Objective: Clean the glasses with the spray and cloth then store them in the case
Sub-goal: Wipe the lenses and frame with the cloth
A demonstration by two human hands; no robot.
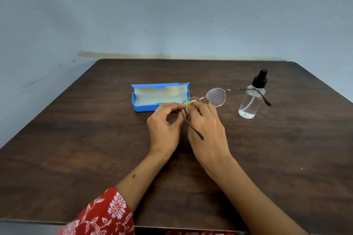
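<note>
Thin metal-framed glasses point(216, 97) are held above the middle of the table, arms unfolded. My left hand point(165, 126) pinches the frame at the rim of the left lens. My right hand point(207, 129) pinches a small yellowish cloth point(190, 105) round that same lens, which is mostly hidden by the cloth and fingers. The other lens is bare and points toward the clear spray bottle point(250, 101) with a black pump top, standing to the right. An open blue case point(159, 96) with a pale lining lies just behind my left hand.
The dark wooden table point(76, 149) reaches a pale blue wall at the back. Its near edge runs along the bottom of the view, where a red patterned sleeve point(103, 213) covers my left forearm.
</note>
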